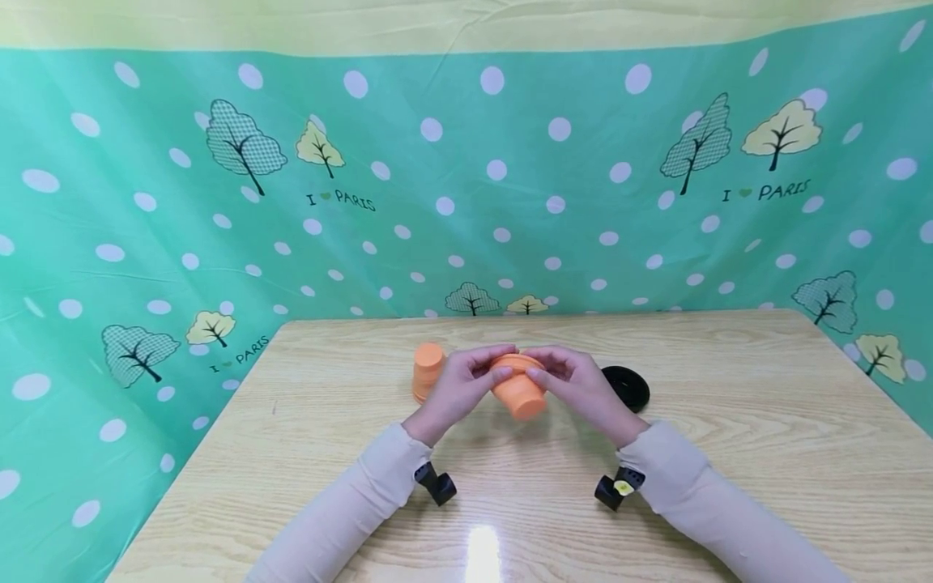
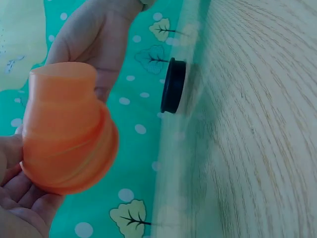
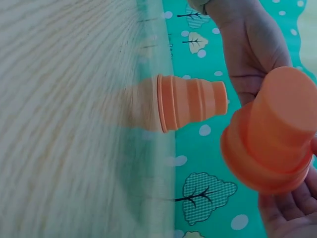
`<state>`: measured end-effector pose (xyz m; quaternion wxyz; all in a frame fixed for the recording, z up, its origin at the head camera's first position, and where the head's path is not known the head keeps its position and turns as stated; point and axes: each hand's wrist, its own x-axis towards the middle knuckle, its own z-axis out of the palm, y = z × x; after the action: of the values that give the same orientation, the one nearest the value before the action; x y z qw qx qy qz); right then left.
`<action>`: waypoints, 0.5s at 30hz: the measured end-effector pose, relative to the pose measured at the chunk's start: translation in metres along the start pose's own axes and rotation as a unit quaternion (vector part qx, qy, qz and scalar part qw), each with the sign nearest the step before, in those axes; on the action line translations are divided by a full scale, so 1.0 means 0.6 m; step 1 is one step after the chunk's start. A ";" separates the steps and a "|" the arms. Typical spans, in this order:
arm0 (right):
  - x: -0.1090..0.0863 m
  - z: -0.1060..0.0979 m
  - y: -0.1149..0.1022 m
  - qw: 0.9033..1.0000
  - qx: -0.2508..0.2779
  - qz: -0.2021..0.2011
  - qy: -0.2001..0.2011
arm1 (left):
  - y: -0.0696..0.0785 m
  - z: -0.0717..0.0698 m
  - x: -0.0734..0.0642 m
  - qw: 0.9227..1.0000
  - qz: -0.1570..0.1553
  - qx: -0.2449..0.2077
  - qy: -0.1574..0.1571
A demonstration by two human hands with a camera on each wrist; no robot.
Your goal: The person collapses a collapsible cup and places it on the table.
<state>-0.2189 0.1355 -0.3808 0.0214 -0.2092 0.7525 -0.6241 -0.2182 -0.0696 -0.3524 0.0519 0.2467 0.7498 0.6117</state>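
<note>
Head view. Held between left hand and right hand, clear of wood-grain counter: orange stepped round cup of matte, soft-looking material, tilted, narrow closed end toward the camera. On both hands, fingers curled about the wide rim, closed down onto the cup, thumbs on the near side. Just beyond the left hand, on the counter: second orange stepped cup, inverted, partly hidden by that hand. Near the right wrist: black round shallow disc with concentric rings, partly covered. Behind: green polka-dot fabric backdrop with tree prints.

Left wrist view. Shown here, unclear in the head view: oblique folds in the wall of the held cup, narrow end askew to the rim. Also shown: side profile of the black disc, flat on the counter, with projecting flange, well apart from the held cup.

Right wrist view. Shown here in full: stepped profile of the second cup, wide rim down, reflected in the glossy counter. Right-hand fingers bent at the rim of the held cup; exact fingertip contact behind it: cannot tell.
</note>
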 end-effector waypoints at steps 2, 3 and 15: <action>0.001 0.003 -0.003 1.000 -0.014 -0.001 -0.011 | 0.003 0.002 0.000 1.000 0.004 0.016 -0.005; 0.002 0.004 -0.004 1.000 -0.019 0.000 -0.017 | 0.004 0.003 -0.001 1.000 0.007 0.025 -0.006; 0.003 0.006 -0.001 0.998 -0.028 0.021 -0.044 | -0.039 -0.003 0.011 1.000 0.001 0.021 -0.002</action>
<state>-0.2196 0.1316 -0.3806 0.0620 -0.2211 0.7723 -0.5923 -0.2320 -0.0713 -0.3725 0.0477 0.2501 0.7622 0.5951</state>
